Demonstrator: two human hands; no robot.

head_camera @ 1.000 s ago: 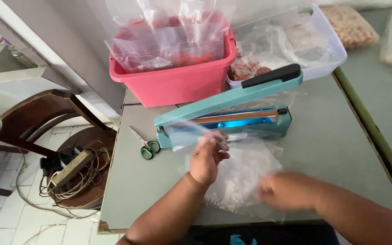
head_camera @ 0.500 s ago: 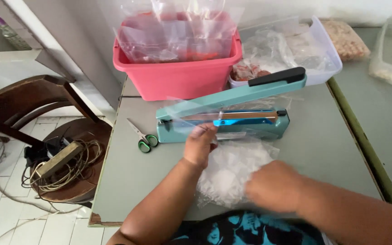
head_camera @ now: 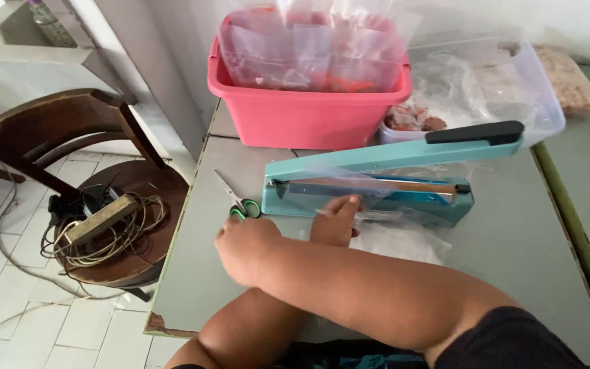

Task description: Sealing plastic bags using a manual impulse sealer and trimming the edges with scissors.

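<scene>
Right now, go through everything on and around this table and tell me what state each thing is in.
Heat sealer: arm raised, open.
Clear bag: edge laid across the sealer bar.
Left hand: fingers on the bag.
Right hand: crossed over, beside the scissors.
Scissors: closed, lying flat.
Pink tub: full of bags.
Clear bin: uncovered.
Cable: coiled on chair.

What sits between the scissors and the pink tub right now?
Head view: only bare grey table between the green-handled scissors and the pink tub; the teal sealer lies off to the side.

Right forearm point(head_camera: 377, 294) hides most of plastic bag point(head_camera: 404, 239).
</scene>
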